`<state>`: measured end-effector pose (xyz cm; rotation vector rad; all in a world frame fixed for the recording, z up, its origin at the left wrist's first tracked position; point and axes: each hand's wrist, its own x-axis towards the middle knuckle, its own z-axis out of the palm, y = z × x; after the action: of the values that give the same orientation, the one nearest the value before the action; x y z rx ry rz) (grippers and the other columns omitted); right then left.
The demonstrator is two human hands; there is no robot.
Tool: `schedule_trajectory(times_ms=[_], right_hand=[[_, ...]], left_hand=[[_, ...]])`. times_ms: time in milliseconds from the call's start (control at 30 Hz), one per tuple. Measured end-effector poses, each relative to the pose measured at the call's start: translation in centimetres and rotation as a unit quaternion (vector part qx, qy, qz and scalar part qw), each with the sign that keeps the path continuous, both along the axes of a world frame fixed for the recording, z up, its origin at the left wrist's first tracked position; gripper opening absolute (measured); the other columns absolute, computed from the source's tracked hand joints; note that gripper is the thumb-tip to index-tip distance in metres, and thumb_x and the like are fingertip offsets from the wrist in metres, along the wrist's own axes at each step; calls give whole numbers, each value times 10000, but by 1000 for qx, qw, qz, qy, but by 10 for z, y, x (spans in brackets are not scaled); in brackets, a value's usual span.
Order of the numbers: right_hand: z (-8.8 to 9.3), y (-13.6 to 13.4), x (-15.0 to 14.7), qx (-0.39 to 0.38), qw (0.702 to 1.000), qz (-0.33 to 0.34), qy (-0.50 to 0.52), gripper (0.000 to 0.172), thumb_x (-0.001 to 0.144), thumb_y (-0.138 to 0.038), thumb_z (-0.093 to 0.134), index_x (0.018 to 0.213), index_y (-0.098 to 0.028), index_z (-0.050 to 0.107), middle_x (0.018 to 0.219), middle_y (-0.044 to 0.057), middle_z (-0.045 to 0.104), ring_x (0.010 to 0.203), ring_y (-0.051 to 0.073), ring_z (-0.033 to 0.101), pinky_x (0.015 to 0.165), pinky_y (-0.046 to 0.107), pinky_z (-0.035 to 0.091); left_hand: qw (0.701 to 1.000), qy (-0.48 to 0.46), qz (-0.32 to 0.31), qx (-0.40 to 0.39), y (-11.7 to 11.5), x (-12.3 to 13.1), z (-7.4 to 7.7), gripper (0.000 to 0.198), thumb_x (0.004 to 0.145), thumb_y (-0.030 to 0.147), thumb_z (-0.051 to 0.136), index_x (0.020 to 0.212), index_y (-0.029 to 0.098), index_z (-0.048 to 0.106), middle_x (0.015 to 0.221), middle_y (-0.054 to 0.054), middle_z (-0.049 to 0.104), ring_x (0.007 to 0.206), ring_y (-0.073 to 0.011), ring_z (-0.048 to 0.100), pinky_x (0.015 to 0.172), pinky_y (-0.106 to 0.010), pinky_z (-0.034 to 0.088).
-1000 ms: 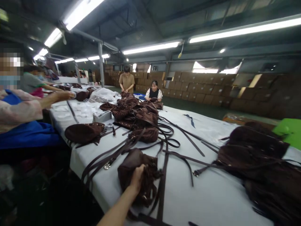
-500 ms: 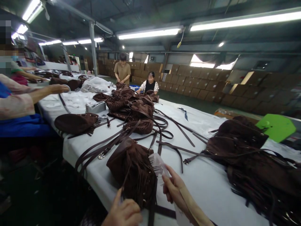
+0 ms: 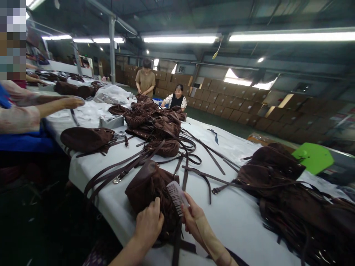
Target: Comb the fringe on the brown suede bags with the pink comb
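A dark brown fringed bag (image 3: 141, 184) lies on its side in front of me, near the table's front edge. My left hand (image 3: 149, 221) is closed against its fringed side, pinching at the strands; the fingertips are partly hidden. In my right hand (image 3: 191, 212) is a pale, translucent comb (image 3: 175, 195), held by one end. The comb's teeth point left and lie against the fringe. A dark strap (image 3: 177, 245) runs down beside the bag, under my hands.
More brown bags and straps (image 3: 166, 127) are piled farther up the white table (image 3: 222, 221). Another heap of bags (image 3: 302, 207) lies at right, by a green panel (image 3: 313, 158). A single bag (image 3: 87, 140) and a grey dispenser (image 3: 111, 121) sit left. Co-workers stand around the table.
My left hand has moved up and onto the fringe from below the bag. The comb has shifted left and down over the strands, its teeth now more visible.
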<state>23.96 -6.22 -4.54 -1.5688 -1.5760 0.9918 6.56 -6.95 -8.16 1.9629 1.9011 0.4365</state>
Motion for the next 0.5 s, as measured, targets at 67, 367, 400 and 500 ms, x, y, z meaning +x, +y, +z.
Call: schedule_trajectory(times_ms=[67,367,400,500], right_hand=[[0,-2,2,-2,1000,13,-9,459,918,-467,416,1271,-192,519,514,-64,506,355,112,433,361,211,355],[23,32,-40,95,992,66,-46,414,875,-286,465,1279,-232,535,1053,72,692,884,221,673,811,341,540],[20,31,-48,114,989,86,-47,534,817,-228,516,1350,-231,481,1177,85,663,1028,246,645,926,379,503],[2,17,-73,126,981,147,13,674,686,-181,647,1344,-202,502,1256,98,635,1166,288,584,1027,417,447]], left_hand=[[993,-112,-9,-20,6,-11,-4,350,905,181,395,1207,150,569,1015,-102,713,947,-242,685,816,-325,495],[944,-324,-52,27,3,-56,53,252,886,355,505,936,223,715,945,-18,758,908,-198,683,807,-266,465],[944,-323,-50,34,5,-55,61,247,878,351,514,912,220,720,925,-20,759,887,-199,684,791,-267,465],[941,-327,-84,39,10,-47,78,201,844,287,538,828,214,725,843,-17,754,813,-186,680,743,-261,463]])
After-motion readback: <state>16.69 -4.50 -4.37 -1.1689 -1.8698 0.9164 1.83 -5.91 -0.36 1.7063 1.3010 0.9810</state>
